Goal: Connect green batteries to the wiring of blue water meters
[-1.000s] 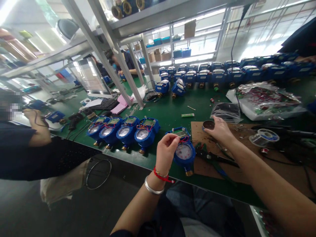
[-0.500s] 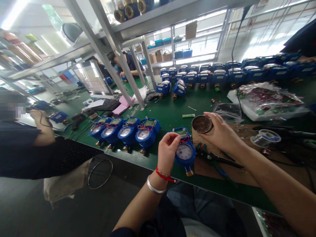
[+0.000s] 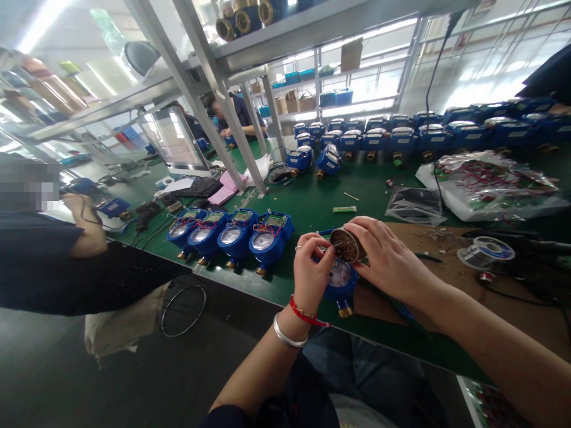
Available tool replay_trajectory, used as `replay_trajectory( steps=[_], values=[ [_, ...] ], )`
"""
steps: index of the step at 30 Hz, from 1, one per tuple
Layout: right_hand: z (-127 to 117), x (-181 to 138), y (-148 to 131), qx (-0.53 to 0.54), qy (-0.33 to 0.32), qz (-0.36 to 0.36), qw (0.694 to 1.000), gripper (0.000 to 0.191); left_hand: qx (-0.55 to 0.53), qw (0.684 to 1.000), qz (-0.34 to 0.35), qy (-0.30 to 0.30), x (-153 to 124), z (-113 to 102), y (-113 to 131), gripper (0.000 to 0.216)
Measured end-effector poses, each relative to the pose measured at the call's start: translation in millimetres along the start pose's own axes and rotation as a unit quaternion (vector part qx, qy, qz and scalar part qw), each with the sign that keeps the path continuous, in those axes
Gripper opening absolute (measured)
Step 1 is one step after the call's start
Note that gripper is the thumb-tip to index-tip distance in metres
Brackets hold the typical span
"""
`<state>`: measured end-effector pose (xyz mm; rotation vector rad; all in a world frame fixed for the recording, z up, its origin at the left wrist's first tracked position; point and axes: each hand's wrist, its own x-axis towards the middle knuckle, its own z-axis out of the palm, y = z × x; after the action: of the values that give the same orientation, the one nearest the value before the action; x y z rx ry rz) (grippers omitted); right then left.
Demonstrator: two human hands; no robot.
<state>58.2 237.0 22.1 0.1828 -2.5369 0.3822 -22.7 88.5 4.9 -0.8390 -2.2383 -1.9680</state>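
Note:
My right hand [image 3: 386, 258] grips a small round tin [image 3: 345, 245] with dark contents, tilted toward me above a blue water meter [image 3: 339, 279] at the table's near edge. My left hand [image 3: 312, 268] is closed in a pinch, holding thin wire ends against the tin's mouth. The meter lies partly hidden under both hands. A row of several more blue meters [image 3: 232, 233] sits just left of it on the green table [image 3: 312, 205].
A brown board [image 3: 446, 273] with a solder spool [image 3: 488, 248] and pliers lies on the right. Plastic bags of wired parts [image 3: 491, 184] and a long row of blue meters [image 3: 423, 135] stand behind. A person [image 3: 49, 255] works on the left; shelf posts [image 3: 214, 107] rise mid-table.
My right hand lifted the round tin off the board and carried it left to my left hand, tilting it over the meter. My left hand rose slightly from the meter to meet it.

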Motion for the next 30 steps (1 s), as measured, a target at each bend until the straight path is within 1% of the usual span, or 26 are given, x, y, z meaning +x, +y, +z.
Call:
replay_trajectory(
  steps=[4, 7, 9, 11, 13, 15, 17, 19, 20, 22, 23, 24, 26, 27, 28, 30],
  values=[
    [-2.1, 0.2, -1.0, -0.004, -0.006, 0.002, 1.000, 0.061, -0.002, 1.000, -0.010, -0.002, -0.3, -0.7, 0.2, 0.009],
    [0.3, -0.5, 12.3, -0.008, 0.033, 0.036, 0.999, 0.063, -0.029, 0.999, -0.036, -0.008, -1.5, -3.8, -5.1, 0.011],
    [7.3, -2.7, 31.5, -0.012, 0.072, 0.084, 0.994, 0.064, -0.063, 0.996, -0.064, -0.019, -3.2, -6.2, -8.8, 0.012],
    [19.8, -7.8, 58.1, -0.020, 0.104, 0.146, 0.984, 0.066, -0.109, 0.990, -0.090, -0.027, -5.4, -8.1, -11.1, 0.013],
    [36.7, -16.1, 88.0, -0.032, 0.110, 0.207, 0.972, 0.068, -0.150, 0.982, -0.111, -0.030, -7.3, -9.4, -11.2, 0.014],
    [54.9, -26.2, 116.1, -0.036, 0.089, 0.262, 0.960, 0.064, -0.173, 0.977, -0.125, -0.029, -8.7, -10.2, -9.7, 0.014],
    [70.6, -35.6, 137.8, -0.030, 0.063, 0.304, 0.950, 0.060, -0.182, 0.974, -0.131, -0.029, -9.5, -10.7, -8.0, 0.014],
    [80.3, -41.5, 149.6, -0.028, 0.040, 0.334, 0.941, 0.062, -0.185, 0.973, -0.132, -0.030, -9.9, -11.2, -7.4, 0.014],
    [81.9, -42.6, 150.8, -0.030, 0.032, 0.345, 0.937, 0.066, -0.184, 0.974, -0.132, -0.031, -10.2, -11.5, -7.8, 0.014],
    [78.2, -41.5, 142.5, -0.035, 0.041, 0.354, 0.934, 0.070, -0.168, 0.976, -0.130, -0.038, -10.9, -12.6, -9.9, 0.014],
    [73.1, -39.7, 132.8, -0.030, 0.059, 0.348, 0.935, 0.068, -0.155, 0.979, -0.126, -0.044, -11.4, -13.2, -11.4, 0.014],
    [66.4, -37.5, 119.8, -0.017, 0.081, 0.334, 0.939, 0.062, -0.141, 0.981, -0.122, -0.050, -11.9, -14.0, -13.1, 0.015],
    [50.9, -33.1, 86.5, 0.047, 0.119, 0.293, 0.948, 0.040, -0.115, 0.985, -0.112, -0.060, -12.9, -15.4, -16.2, 0.015],
    [43.8, -31.3, 68.4, 0.087, 0.115, 0.269, 0.952, 0.028, -0.105, 0.987, -0.107, -0.062, -13.3, -16.1, -17.5, 0.015],
    [38.1, -30.0, 50.9, 0.119, 0.096, 0.236, 0.960, 0.020, -0.098, 0.988, -0.102, -0.063, -13.8, -16.6, -18.4, 0.015],
    [32.5, -28.3, 21.8, 0.154, 0.042, 0.159, 0.974, 0.010, -0.085, 0.990, -0.088, -0.069, -14.8, -17.1, -19.1, 0.014]
  ],
)
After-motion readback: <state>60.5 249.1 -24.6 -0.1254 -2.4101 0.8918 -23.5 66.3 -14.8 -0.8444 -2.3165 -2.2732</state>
